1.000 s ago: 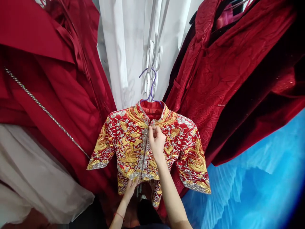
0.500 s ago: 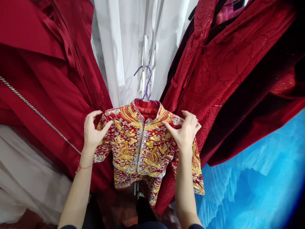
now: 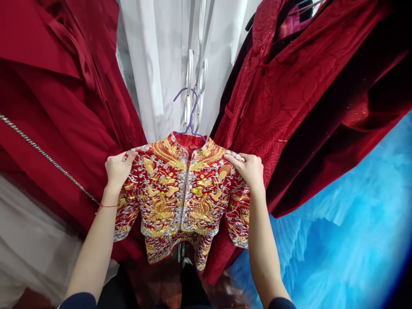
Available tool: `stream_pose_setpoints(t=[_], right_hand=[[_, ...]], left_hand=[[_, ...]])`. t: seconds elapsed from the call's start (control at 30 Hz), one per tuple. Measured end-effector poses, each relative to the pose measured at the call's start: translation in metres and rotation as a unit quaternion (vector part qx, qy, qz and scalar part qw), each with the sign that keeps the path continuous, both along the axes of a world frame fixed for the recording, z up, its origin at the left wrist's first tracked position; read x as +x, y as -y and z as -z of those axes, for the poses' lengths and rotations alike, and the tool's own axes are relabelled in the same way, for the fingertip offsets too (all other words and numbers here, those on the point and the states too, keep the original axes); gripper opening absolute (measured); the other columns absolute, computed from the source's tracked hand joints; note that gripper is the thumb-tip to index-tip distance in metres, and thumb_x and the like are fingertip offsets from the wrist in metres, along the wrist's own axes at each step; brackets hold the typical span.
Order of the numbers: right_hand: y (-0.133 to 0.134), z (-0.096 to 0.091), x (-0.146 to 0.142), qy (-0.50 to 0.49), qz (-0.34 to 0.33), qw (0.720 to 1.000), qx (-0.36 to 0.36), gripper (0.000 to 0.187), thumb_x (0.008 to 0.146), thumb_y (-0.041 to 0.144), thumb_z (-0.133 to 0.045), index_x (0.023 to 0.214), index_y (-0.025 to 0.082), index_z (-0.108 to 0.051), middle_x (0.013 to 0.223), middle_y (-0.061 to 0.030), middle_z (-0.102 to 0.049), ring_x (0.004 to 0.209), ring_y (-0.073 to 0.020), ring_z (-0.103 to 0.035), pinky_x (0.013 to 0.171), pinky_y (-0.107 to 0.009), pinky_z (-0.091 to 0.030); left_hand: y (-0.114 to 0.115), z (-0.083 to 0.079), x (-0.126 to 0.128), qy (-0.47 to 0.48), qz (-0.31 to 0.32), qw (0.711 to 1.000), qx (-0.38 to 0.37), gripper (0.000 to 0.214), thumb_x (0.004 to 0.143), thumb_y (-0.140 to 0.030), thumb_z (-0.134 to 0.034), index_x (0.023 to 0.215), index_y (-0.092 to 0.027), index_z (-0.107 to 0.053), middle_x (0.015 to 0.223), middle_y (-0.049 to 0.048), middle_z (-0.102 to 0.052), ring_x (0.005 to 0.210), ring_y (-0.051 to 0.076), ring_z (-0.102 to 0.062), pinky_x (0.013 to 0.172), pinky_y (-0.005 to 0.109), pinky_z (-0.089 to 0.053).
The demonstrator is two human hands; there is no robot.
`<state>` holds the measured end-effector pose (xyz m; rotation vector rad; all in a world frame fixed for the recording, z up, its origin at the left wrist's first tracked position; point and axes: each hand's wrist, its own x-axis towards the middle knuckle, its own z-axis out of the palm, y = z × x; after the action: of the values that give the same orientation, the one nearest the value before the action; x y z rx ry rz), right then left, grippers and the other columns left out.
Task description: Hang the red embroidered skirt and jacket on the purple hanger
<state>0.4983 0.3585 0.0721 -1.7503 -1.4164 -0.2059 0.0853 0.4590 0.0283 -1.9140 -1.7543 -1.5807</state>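
A red jacket [image 3: 164, 189] with gold and silver embroidery and a stand collar hangs in the middle on a purple hanger [image 3: 192, 116]. The hanger's hook rises in front of white rack parts. My left hand [image 3: 118, 168] pinches the jacket's shoulder on the left side, thumb on top and fingers curled behind. My right hand [image 3: 252, 168] grips the other shoulder the same way. The sleeves hang down below both hands, and the front closure runs down the centre.
Plain dark red gowns [image 3: 71, 107] hang at left, one edged with a glittering trim [image 3: 48, 156]. Patterned red and dark velvet garments [image 3: 289, 94] hang at right, above a bright blue ruffled dress [image 3: 337, 231]. White doors with handles [image 3: 189, 71] stand behind.
Both hands have closed from spread fingers and thumbs into a pinch on the jacket's shoulders. The jacket's sleeves and shoulders are drawn out more evenly, and the view has shifted slightly.
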Motion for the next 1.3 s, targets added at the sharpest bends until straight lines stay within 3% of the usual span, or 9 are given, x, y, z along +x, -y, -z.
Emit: stream_pose_setpoints(t=[0.1, 0.27, 0.43, 0.67, 0.77, 0.9, 1.03, 1.17, 1.3], right_hand=[[-0.003, -0.002, 0.003, -0.024, -0.078, 0.996, -0.032, 0.059, 0.075, 0.077, -0.063, 0.061, 0.019, -0.062, 0.057, -0.0008, -0.056, 0.056, -0.0138, -0.043, 0.055, -0.027, -0.029], [-0.006, 0.003, 0.005, -0.019, -0.248, 0.967, 0.045, 0.046, 0.086, 0.062, -0.062, 0.094, 0.018, -0.071, 0.085, -0.0042, -0.07, 0.071, -0.0172, -0.057, 0.068, -0.028, -0.043], [-0.006, -0.005, 0.002, 0.009, -0.248, 0.963, 0.109, 0.043, 0.086, 0.061, -0.063, 0.077, 0.019, -0.068, 0.074, -0.0026, -0.064, 0.065, -0.0154, -0.052, 0.065, -0.029, -0.042], [-0.017, -0.026, -0.004, -0.007, -0.23, 0.965, 0.127, 0.053, 0.082, 0.065, -0.065, 0.058, 0.019, -0.054, 0.056, 0.005, -0.038, 0.054, -0.0091, -0.03, 0.055, -0.026, -0.028], [-0.02, -0.011, 0.002, -0.021, -0.182, 0.977, 0.108, 0.049, 0.079, 0.065, -0.068, 0.065, 0.018, -0.06, 0.059, 0.0041, -0.047, 0.056, -0.0097, -0.037, 0.057, -0.025, -0.031], [-0.011, 0.025, 0.021, -0.086, -0.198, 0.975, 0.059, 0.045, 0.079, 0.061, -0.069, 0.091, 0.018, -0.067, 0.083, -0.0012, -0.066, 0.073, -0.0154, -0.055, 0.069, -0.027, -0.043], [-0.004, 0.05, 0.03, -0.125, -0.167, 0.971, 0.116, 0.044, 0.083, 0.061, -0.062, 0.098, 0.019, -0.064, 0.081, 0.0001, -0.062, 0.07, -0.0152, -0.052, 0.066, -0.027, -0.042], [-0.015, 0.049, 0.029, -0.163, -0.137, 0.968, 0.134, 0.05, 0.085, 0.067, -0.055, 0.067, 0.021, -0.053, 0.058, 0.0047, -0.04, 0.054, -0.0112, -0.034, 0.052, -0.026, -0.029], [-0.017, 0.052, 0.026, -0.188, -0.166, 0.962, 0.109, 0.049, 0.084, 0.069, -0.055, 0.074, 0.02, -0.055, 0.066, 0.0018, -0.052, 0.06, -0.0129, -0.044, 0.056, -0.026, -0.038]], left_hand=[[-0.004, -0.011, -0.009, 0.011, 0.119, 0.989, -0.085, 0.057, 0.088, -0.063, -0.052, 0.057, -0.016, -0.056, 0.049, -0.0014, -0.038, 0.051, 0.011, -0.033, 0.051, 0.025, -0.025], [0.003, -0.037, 0.001, -0.025, 0.271, 0.959, -0.082, 0.056, 0.077, -0.063, -0.067, 0.111, -0.018, -0.07, 0.091, 0.0064, -0.07, 0.077, 0.02, -0.06, 0.067, 0.026, -0.045], [0.01, -0.043, 0.024, -0.046, 0.234, 0.971, 0.004, 0.042, 0.084, -0.055, -0.062, 0.064, -0.018, -0.057, 0.057, -0.0036, -0.041, 0.054, 0.01, -0.035, 0.054, 0.023, -0.029], [0.008, -0.043, 0.035, 0.119, 0.186, 0.971, 0.095, 0.059, 0.08, -0.059, -0.067, 0.053, -0.019, -0.033, 0.057, -0.0039, -0.025, 0.056, 0.009, -0.023, 0.052, 0.026, -0.021], [-0.002, -0.042, 0.022, 0.102, 0.221, 0.97, 0.011, 0.051, 0.072, -0.062, -0.073, 0.057, -0.018, -0.053, 0.055, -0.0032, -0.037, 0.055, 0.01, -0.031, 0.051, 0.024, -0.025], [-0.007, -0.025, -0.006, 0.091, 0.322, 0.933, -0.132, 0.051, 0.065, -0.064, -0.076, 0.085, -0.016, -0.071, 0.069, 0.0011, -0.061, 0.058, 0.013, -0.048, 0.054, 0.023, -0.038], [-0.001, -0.002, -0.013, 0.106, 0.262, 0.957, -0.067, 0.047, 0.073, -0.062, -0.071, 0.085, -0.016, -0.07, 0.066, -0.0014, -0.058, 0.058, 0.012, -0.044, 0.055, 0.022, -0.036], [0.005, 0.003, -0.008, 0.066, 0.111, 0.991, 0.035, 0.044, 0.075, -0.06, -0.072, 0.07, -0.016, -0.065, 0.054, -0.006, -0.038, 0.055, 0.009, -0.029, 0.054, 0.022, -0.026], [0.004, 0.005, -0.018, 0.062, 0.198, 0.978, -0.02, 0.044, 0.075, -0.061, -0.071, 0.075, -0.018, -0.065, 0.059, -0.0041, -0.049, 0.056, 0.01, -0.039, 0.054, 0.022, -0.032]])
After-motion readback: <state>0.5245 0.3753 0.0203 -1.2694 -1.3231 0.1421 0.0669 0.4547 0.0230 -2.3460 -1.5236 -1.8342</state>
